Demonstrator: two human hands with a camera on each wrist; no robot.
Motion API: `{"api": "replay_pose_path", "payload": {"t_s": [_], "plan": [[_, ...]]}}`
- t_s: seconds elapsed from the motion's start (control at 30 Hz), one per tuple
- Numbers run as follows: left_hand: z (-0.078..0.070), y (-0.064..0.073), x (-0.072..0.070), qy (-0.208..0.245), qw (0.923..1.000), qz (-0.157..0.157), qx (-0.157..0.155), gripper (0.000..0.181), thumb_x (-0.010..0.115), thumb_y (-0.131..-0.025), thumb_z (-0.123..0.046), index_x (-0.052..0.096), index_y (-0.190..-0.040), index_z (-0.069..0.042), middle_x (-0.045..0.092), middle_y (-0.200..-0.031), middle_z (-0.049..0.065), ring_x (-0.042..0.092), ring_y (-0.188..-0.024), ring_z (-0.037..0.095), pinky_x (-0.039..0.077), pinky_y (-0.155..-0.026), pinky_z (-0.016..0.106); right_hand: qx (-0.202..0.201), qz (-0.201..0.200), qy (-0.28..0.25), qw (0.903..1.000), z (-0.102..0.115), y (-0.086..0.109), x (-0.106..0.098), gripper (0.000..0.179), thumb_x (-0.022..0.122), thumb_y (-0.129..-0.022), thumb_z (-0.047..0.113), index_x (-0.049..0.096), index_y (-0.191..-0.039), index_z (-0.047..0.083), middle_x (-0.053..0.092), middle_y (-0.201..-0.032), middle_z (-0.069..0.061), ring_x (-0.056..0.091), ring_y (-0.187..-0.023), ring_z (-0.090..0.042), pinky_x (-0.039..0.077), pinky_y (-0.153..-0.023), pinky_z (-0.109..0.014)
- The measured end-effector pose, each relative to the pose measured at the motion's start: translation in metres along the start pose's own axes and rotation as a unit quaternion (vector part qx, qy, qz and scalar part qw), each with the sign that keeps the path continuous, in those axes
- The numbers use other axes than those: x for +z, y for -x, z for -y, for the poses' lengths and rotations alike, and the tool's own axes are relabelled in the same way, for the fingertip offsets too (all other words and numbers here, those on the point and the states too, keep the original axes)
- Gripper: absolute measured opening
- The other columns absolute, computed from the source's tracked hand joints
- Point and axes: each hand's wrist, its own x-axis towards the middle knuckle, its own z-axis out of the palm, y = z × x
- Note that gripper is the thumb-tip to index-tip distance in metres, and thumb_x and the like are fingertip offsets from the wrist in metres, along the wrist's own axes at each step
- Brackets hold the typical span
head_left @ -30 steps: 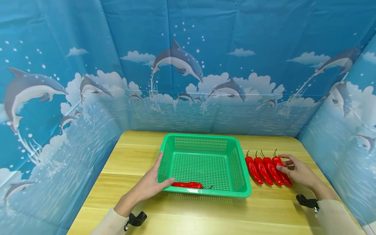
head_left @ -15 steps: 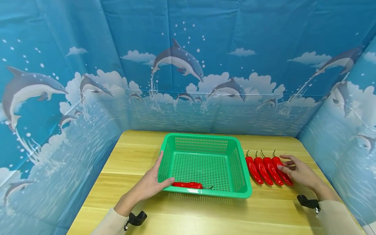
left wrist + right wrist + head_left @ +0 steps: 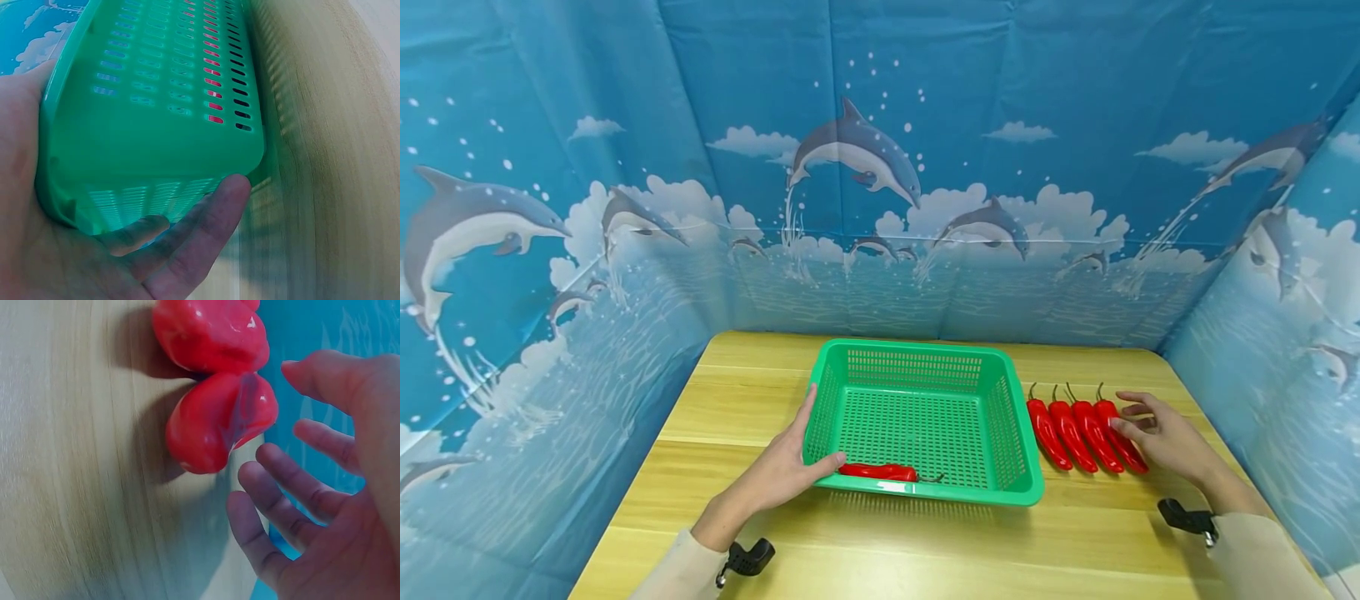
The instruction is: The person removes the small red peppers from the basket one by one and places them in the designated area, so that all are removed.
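Observation:
A green plastic basket with slotted walls stands mid-table. My left hand grips its near left corner, thumb over the rim; in the left wrist view the fingers lie along the outer wall. Inside, by the near wall, lies one red chili pepper on its side. To the right of the basket, several more red chili peppers lie in a row, stems pointing away. My right hand is beside the rightmost chili pepper, thumb over it. The right wrist view shows loosely bent fingers around no object, near that pepper.
Everything rests on a light wooden table. Blue curtains printed with dolphins rise behind the table and along both sides. Dark wrist cameras sit on both wrists, below the cream sleeves' cuffs.
The rightmost chili pepper has turned very slightly, its stem shifting left and its tip right. My right hand has drifted a little to the right. The left hand and basket stay put.

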Motion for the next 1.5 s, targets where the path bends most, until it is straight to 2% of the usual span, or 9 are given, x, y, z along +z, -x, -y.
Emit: {"api": "replay_pose_path", "payload": {"t_s": [0.13, 0.3, 0.37, 0.5, 0.6, 1.0, 1.13, 1.33, 1.5], "plan": [[0.001, 0.0, 0.0, -0.001, 1.0, 0.0, -0.001, 0.119, 0.08, -0.11, -0.05, -0.009, -0.189, -0.034, 0.01, -0.197, 0.014, 0.03, -0.177, 0.052, 0.034, -0.137, 0.08, -0.013, -0.013, 0.006, 0.9998, 0.004, 0.0, 0.0, 0.067, 0.069, -0.119, 0.025, 0.044, -0.169, -0.012, 0.064, -0.15, -0.043, 0.074, -0.126, -0.058, 0.059, -0.083, -0.023], [0.001, -0.001, 0.0, -0.001, 1.0, 0.0, 0.002, 0.119, 0.08, -0.11, -0.05, -0.009, -0.189, -0.035, 0.01, -0.197, 0.014, 0.029, -0.178, 0.051, 0.033, -0.137, 0.079, -0.033, -0.034, 0.015, 0.9988, 0.012, 0.0, 0.001, 0.064, 0.07, -0.119, 0.023, 0.047, -0.168, -0.011, 0.062, -0.153, -0.044, 0.069, -0.129, -0.064, 0.068, -0.097, -0.061], [0.001, -0.001, 0.001, 0.0, 1.0, 0.0, 0.003, 0.12, 0.08, -0.11, -0.049, -0.009, -0.189, -0.034, 0.01, -0.197, 0.014, 0.029, -0.178, 0.052, 0.033, -0.137, 0.079, -0.041, -0.045, 0.017, 0.998, 0.016, -0.001, 0.001, 0.063, 0.07, -0.118, 0.022, 0.048, -0.168, -0.011, 0.061, -0.154, -0.043, 0.067, -0.131, -0.064, 0.066, -0.097, -0.065], [0.002, -0.001, 0.001, 0.002, 1.0, 0.0, 0.002, 0.12, 0.08, -0.11, -0.049, -0.009, -0.189, -0.034, 0.01, -0.197, 0.015, 0.03, -0.177, 0.052, 0.033, -0.137, 0.079, -0.055, -0.067, 0.017, 0.9961, 0.023, -0.001, 0.002, 0.062, 0.072, -0.117, 0.02, 0.051, -0.167, -0.009, 0.061, -0.155, -0.041, 0.064, -0.133, -0.058, 0.061, -0.088, -0.03], [0.002, -0.001, 0.001, 0.003, 1.0, 0.001, 0.0, 0.12, 0.08, -0.11, -0.049, -0.01, -0.189, -0.034, 0.01, -0.197, 0.014, 0.03, -0.177, 0.052, 0.034, -0.137, 0.078, -0.063, -0.078, 0.017, 0.9948, 0.029, -0.001, 0.002, 0.061, 0.073, -0.117, 0.019, 0.052, -0.167, -0.008, 0.061, -0.156, -0.039, 0.063, -0.133, -0.056, 0.051, -0.084, -0.018], [0.001, 0.0, 0.001, 0.005, 1.0, 0.001, -0.005, 0.121, 0.08, -0.11, -0.05, -0.01, -0.189, -0.033, 0.01, -0.197, 0.016, 0.034, -0.175, 0.054, 0.036, -0.136, 0.079, -0.115, -0.116, 0.037, 0.9859, 0.065, 0.005, 0.003, 0.056, 0.08, -0.113, 0.018, 0.062, -0.162, -0.001, 0.066, -0.15, -0.033, 0.067, -0.126, -0.05, 0.049, -0.086, -0.015], [0.0, 0.001, 0.001, 0.008, 1.0, 0.0, -0.004, 0.121, 0.08, -0.11, -0.05, -0.01, -0.189, -0.033, 0.01, -0.197, 0.015, 0.034, -0.175, 0.053, 0.037, -0.136, 0.078, -0.132, -0.124, 0.054, 0.9821, 0.08, 0.008, 0.004, 0.056, 0.083, -0.111, 0.018, 0.065, -0.16, 0.001, 0.069, -0.147, -0.03, 0.069, -0.125, -0.049, 0.057, -0.089, -0.026], [0.0, 0.002, 0.002, 0.008, 1.0, -0.002, -0.004, 0.12, 0.08, -0.11, -0.049, -0.01, -0.189, -0.032, 0.009, -0.197, 0.014, 0.037, -0.174, 0.054, 0.039, -0.134, 0.079, -0.158, -0.123, 0.082, 0.9762, 0.107, 0.011, 0.01, 0.055, 0.086, -0.108, 0.019, 0.068, -0.157, 0.003, 0.071, -0.146, -0.027, 0.071, -0.125, -0.049, 0.061, -0.095, -0.065], [0.0, 0.001, 0.001, 0.01, 0.9999, -0.003, 0.0, 0.12, 0.08, -0.111, -0.048, -0.01, -0.189, -0.031, 0.009, -0.197, 0.014, 0.036, -0.174, 0.054, 0.038, -0.134, 0.079, -0.168, -0.111, 0.081, 0.9762, 0.127, 0.012, 0.015, 0.056, 0.086, -0.107, 0.018, 0.068, -0.158, 0.004, 0.071, -0.146, -0.026, 0.07, -0.126, -0.047, 0.06, -0.097, -0.07]]}}
